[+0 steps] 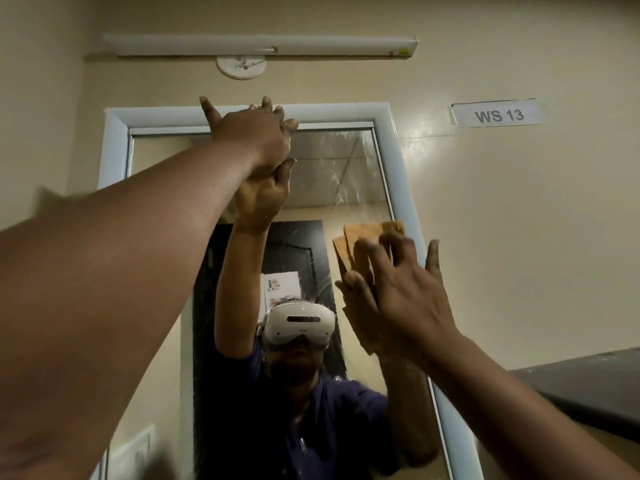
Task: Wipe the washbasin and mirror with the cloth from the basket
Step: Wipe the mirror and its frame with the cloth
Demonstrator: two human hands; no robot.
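The cloth (367, 237) is pressed flat on the mirror (339, 174), near its right edge, under the right hand (398, 292) with fingers spread wide. The left hand (252, 133) is open too, resting on the mirror's top frame. This looks like the mirror step — next, slide the cloth across the streaky glass.

The cloth (367, 237) is orange-tan. The mirror (346, 174) has a pale blue-white frame and streaked glass. The wall (519, 220) is cream. The label (497, 114) is white with dark grey lettering. The reflected headset (299, 322) is white; the reflected sleeve (346, 403) is dark blue.
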